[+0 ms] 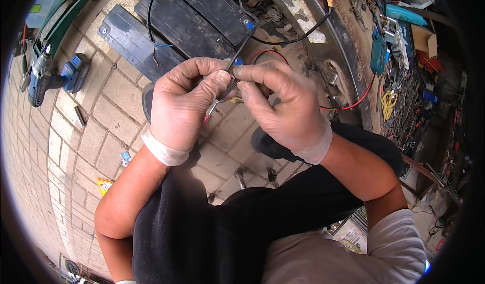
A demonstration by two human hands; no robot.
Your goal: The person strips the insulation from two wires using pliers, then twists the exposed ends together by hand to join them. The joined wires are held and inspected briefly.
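Both my hands wear thin translucent gloves and meet in front of the black batteries. My left hand (184,97) is closed, thumb and forefinger pinching a black cable (241,50) that runs up toward the upper right. Close beside it, my right hand (285,99) is closed too, its fingertips pinched on a thin wire at the cable's end; the fingers hide most of it. A bit of red shows between the two thumbs. Below the hands hang a thin red-and-white wire end and a yellow piece, both partly covered.
Large black batteries (194,19) and a narrower black one (132,41) lie ahead. At left are a cordless drill (43,78) and a blue battery pack (76,73). A red cable (353,104) curves at right beside a metal beam and tangled wires. My knees flank the paving.
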